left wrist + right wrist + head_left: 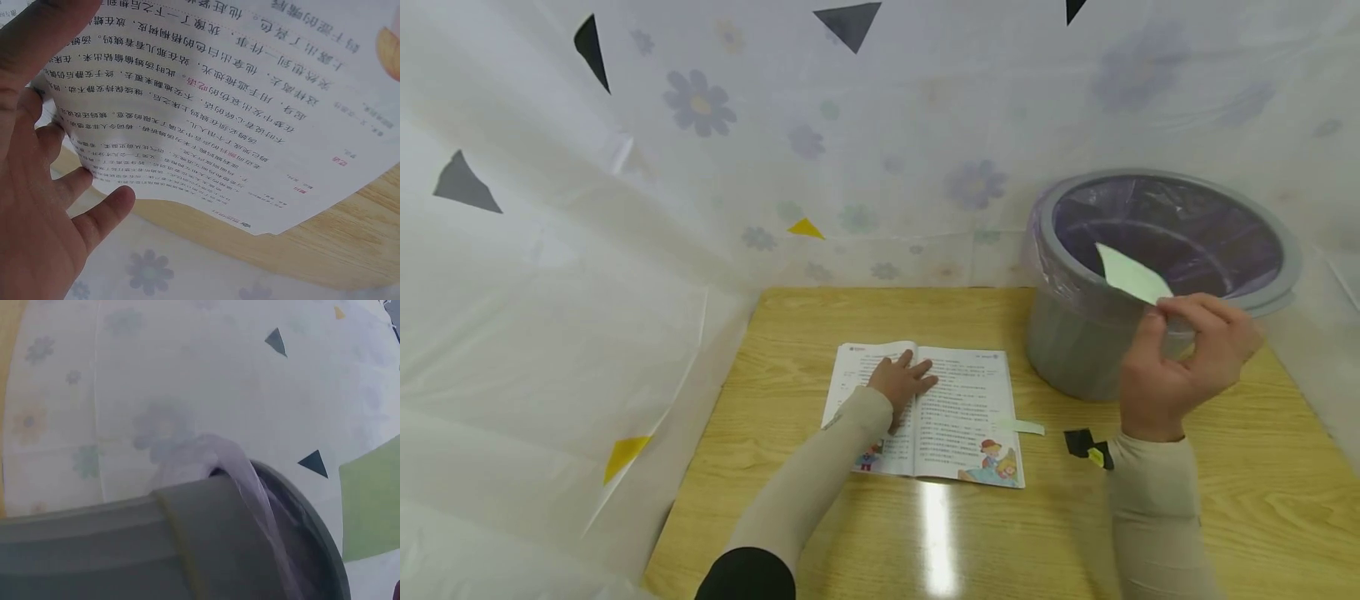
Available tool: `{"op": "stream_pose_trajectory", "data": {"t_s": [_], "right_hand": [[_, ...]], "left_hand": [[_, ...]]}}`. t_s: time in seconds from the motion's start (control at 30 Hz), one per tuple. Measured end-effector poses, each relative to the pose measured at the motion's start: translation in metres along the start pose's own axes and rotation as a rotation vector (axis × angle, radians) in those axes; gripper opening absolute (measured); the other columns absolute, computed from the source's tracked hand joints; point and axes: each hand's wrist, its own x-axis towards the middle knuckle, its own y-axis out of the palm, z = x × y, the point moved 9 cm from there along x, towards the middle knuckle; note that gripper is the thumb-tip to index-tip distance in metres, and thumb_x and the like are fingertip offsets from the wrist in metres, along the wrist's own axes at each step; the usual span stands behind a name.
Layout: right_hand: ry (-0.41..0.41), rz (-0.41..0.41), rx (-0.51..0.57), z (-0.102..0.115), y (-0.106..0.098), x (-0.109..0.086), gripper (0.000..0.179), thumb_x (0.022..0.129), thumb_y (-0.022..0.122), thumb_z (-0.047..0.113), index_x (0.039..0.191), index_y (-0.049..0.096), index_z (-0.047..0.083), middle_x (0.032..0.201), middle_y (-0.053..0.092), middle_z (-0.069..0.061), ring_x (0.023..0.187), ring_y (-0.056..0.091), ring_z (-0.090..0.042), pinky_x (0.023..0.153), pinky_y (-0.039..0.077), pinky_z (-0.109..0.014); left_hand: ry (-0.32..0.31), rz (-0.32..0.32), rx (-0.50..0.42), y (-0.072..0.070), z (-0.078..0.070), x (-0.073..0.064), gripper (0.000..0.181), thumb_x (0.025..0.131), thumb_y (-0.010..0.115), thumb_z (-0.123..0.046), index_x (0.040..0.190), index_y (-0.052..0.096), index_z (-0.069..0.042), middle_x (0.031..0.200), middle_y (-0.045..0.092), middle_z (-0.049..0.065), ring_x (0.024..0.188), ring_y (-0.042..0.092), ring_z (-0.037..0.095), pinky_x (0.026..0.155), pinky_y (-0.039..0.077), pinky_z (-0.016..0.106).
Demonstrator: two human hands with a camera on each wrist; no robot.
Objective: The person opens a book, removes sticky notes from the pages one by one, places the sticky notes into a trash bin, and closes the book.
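Observation:
An open book (962,392) with printed text and cartoon pictures lies on the wooden table. My left hand (902,385) rests with spread fingers across its left page and the fold. In the left wrist view, the left hand (37,206) touches the printed page (206,112), which curves up. Between thumb and fingertips my right hand (1187,362) pinches a pale green piece of paper (1131,275) by one corner, in front of the bin's opening. The right wrist view shows that green paper (372,500) at its right edge; most of the right hand is outside it.
A grey bin (1075,342) lined with a translucent purple bag (1052,267) stands at the back right. A pale green strip (1026,427) sticks out from the book's right edge. Black scraps (1078,442) and a yellow bit (1096,456) lie near the right sleeve. Flowered sheeting (887,167) surrounds the table.

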Motion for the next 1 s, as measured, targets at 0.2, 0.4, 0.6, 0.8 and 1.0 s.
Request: {"op": "stream_pose_trajectory", "data": {"t_s": [0.2,0.4,0.6,0.8,1.0], "right_hand": [[0.053,0.133,-0.232,-0.037,0.004,0.016,0.026,0.091,0.061,0.013,0.083,0.070,-0.010,0.095,0.044,0.030,0.096,0.037,0.002,0.101,0.017,-0.027],[0.043,0.168,-0.299,-0.055,0.003,0.016,0.026,0.092,0.062,0.018,0.084,0.072,-0.005,0.097,0.039,0.032,0.098,0.030,-0.001,0.096,0.020,-0.025],[0.036,0.182,-0.331,-0.052,0.003,0.014,0.025,0.094,0.062,0.016,0.086,0.073,-0.005,0.100,0.041,0.031,0.100,0.028,-0.001,0.097,0.021,-0.026],[0.056,0.189,-0.332,-0.044,0.004,0.013,0.028,0.094,0.062,0.017,0.088,0.072,-0.008,0.099,0.038,0.030,0.100,0.027,-0.002,0.097,0.022,-0.026],[0.081,0.208,-0.335,-0.043,0.005,0.013,0.031,0.095,0.061,0.020,0.090,0.071,-0.010,0.099,0.037,0.028,0.101,0.027,-0.002,0.096,0.021,-0.025]], "left_hand": [[-0.006,-0.007,0.002,0.001,-0.001,0.001,0.123,0.061,0.091,-0.051,0.158,0.015,-0.042,0.169,0.010,-0.012,0.156,0.017,0.023,0.118,0.042,0.041],[-0.005,-0.023,-0.005,-0.002,-0.001,0.000,0.123,0.061,0.092,-0.049,0.158,0.016,-0.042,0.168,0.011,-0.012,0.156,0.017,0.023,0.119,0.040,0.041],[-0.006,-0.026,-0.013,-0.004,-0.003,0.001,0.122,0.061,0.091,-0.049,0.158,0.016,-0.042,0.169,0.011,-0.011,0.156,0.018,0.022,0.119,0.040,0.041],[-0.006,-0.024,-0.012,-0.004,-0.002,0.000,0.121,0.062,0.091,-0.048,0.158,0.016,-0.041,0.169,0.010,-0.010,0.156,0.017,0.023,0.119,0.039,0.043],[-0.009,-0.030,-0.026,-0.003,-0.002,-0.001,0.122,0.061,0.092,-0.046,0.158,0.017,-0.041,0.169,0.011,-0.011,0.156,0.017,0.023,0.119,0.039,0.043]]}}
